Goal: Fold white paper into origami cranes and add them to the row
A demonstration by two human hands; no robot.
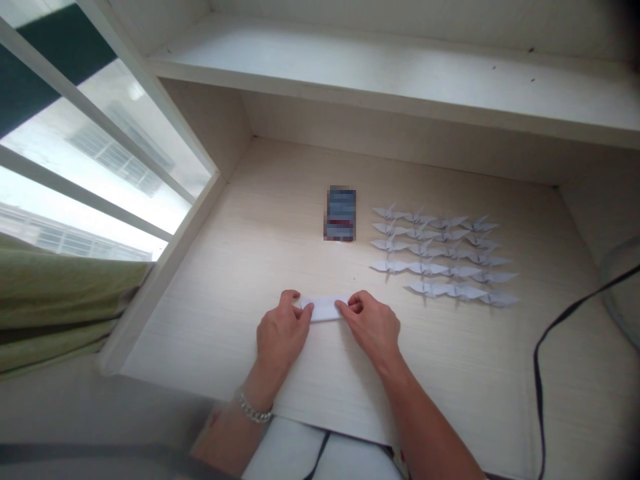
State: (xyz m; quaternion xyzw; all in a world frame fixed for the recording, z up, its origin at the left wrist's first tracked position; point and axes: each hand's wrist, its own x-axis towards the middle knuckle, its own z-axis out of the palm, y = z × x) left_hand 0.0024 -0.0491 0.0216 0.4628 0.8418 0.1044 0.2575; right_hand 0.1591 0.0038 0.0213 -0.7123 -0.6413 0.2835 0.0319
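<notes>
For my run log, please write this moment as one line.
left hand: holds white paper strip | right hand: holds same strip | nearby: rows of folded paper cranes, blurred rectangular object

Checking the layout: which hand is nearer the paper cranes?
Right. The right hand sits below and left of the paper cranes; the left hand is farther off, across the folded white paper strip.

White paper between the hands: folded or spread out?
Folded, by the look of it: the white paper is a narrow flat band held between left hand and right hand. Creases too faint to count.
</notes>
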